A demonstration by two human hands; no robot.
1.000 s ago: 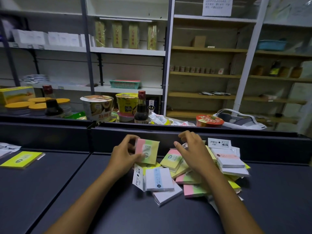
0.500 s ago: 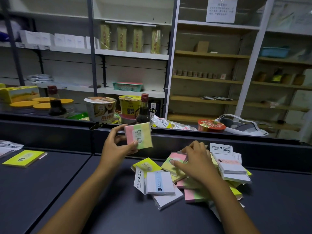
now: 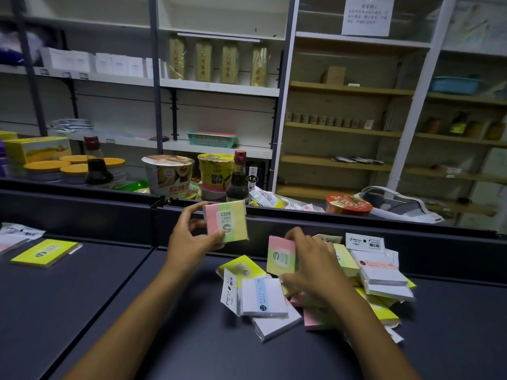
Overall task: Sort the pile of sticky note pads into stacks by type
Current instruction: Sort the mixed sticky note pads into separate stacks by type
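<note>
Head view: the left hand [image 3: 189, 239] holds a striped pad [image 3: 226, 222] of pink, green and yellow, marked 2209, lifted clear of the dark table [image 3: 109, 311]. Its thumb presses the pad's lower edge while curled fingers grip the left side and back. Just right of that hand and lower, the right hand [image 3: 310, 270] pinches a second striped pad [image 3: 282, 255] of the same colours, tipped up on edge at the top of the pile [image 3: 315, 292]; its thumb lies under the pad's lower edge and its fingers curl over the top. Directly below the right hand's thumb lies a white pad with a blue band [image 3: 263, 297], resting on another white pad [image 3: 277, 323]. Beyond the right hand's knuckles, further right, sit more white pads with a pink band [image 3: 380, 270] over yellow ones. Far to the left of the left hand, well apart from the pile, a single yellow pad [image 3: 45, 253] lies flat on the table.
</note>
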